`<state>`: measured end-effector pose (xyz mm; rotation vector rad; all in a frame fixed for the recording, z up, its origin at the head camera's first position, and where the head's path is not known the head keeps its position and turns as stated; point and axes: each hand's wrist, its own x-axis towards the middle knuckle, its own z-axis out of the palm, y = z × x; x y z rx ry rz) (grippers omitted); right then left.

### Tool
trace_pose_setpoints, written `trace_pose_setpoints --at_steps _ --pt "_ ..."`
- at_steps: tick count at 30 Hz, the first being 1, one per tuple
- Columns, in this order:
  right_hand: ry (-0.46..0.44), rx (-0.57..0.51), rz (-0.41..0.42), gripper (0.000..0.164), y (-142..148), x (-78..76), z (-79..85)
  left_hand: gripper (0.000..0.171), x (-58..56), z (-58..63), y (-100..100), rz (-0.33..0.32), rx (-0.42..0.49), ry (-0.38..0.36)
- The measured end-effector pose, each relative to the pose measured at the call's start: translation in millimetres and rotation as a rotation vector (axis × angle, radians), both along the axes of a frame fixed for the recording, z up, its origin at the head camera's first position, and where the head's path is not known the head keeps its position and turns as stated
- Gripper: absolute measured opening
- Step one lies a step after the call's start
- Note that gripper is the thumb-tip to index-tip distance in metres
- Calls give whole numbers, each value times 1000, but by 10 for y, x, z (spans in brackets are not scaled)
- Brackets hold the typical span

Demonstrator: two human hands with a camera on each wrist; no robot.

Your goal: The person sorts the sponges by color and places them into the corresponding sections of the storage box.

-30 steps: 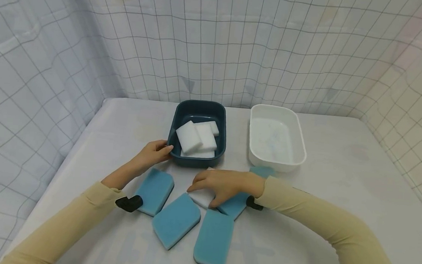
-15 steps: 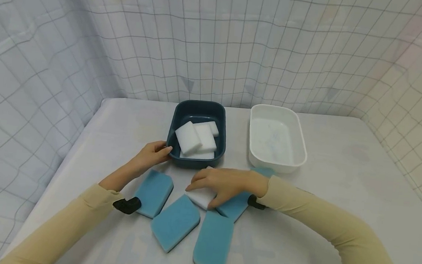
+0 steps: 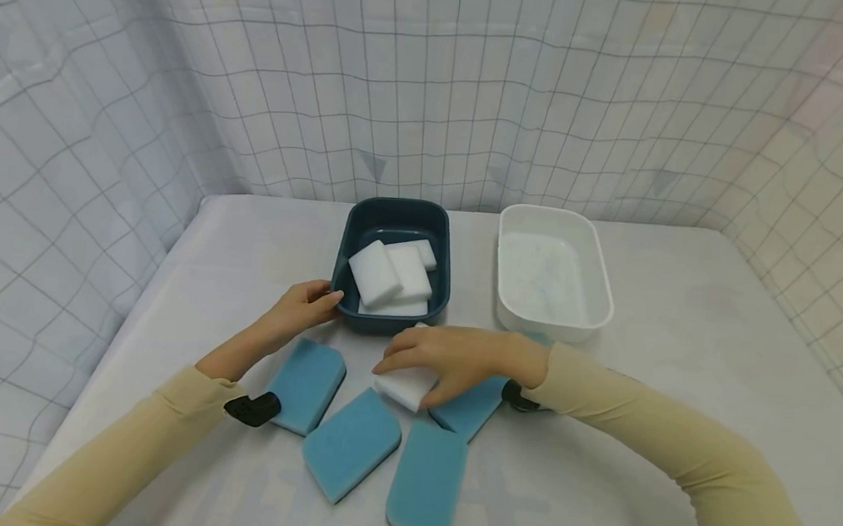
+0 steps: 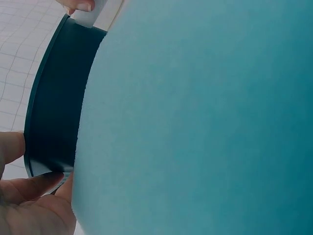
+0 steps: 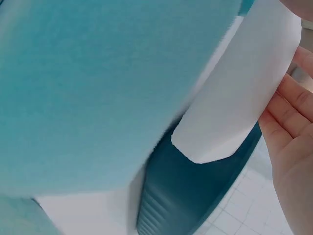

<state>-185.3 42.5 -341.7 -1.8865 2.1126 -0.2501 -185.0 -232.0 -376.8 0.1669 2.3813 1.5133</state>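
My left hand [image 3: 305, 307] grips the front left corner of a dark blue plastic bin [image 3: 389, 325], with the thumb at its rim. Several white sponges [image 3: 378, 274] lie piled inside the bin. In front of it, my right hand [image 3: 451, 359] holds another white sponge [image 3: 406, 385] between thumb and fingers. This white sponge [image 5: 234, 93] shows tilted in the right wrist view, the fingers along its far side. Blue sponges [image 3: 351, 443] lie spread on the table around both hands; one blue sponge [image 4: 195, 117] fills most of the left wrist view.
A white plastic bin [image 3: 551, 278] stands to the right of the dark blue one, with nothing in it. The white-covered table [image 3: 686, 336] is enclosed by checked curtains [image 3: 437, 89] at the back and sides. Another blue sponge [image 3: 469, 405] lies partly under my right forearm.
My right hand has risen a little with the white sponge, which now tilts up from the table. The left hand stays at the bin's corner.
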Motion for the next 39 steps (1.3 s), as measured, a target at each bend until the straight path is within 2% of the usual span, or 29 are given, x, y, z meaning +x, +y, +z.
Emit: trace_pose_setpoints --at_steps 8,16,24,30,39 --pt "30 -31 33 60 33 27 107 54 -4 -12 -1 -5 3 2" --pt "-7 -73 26 61 32 16 258 54 -1 -13 -2 0 10 1" --pt "21 -72 -3 60 34 -79 388 56 -20 -28 -3 -4 18 -7" --pt "20 -68 -19 60 21 -138 445 54 14 -22 17 7 19 -8" --pt "36 -90 -51 61 17 -278 446 56 84 -3 42 11 19 -5"
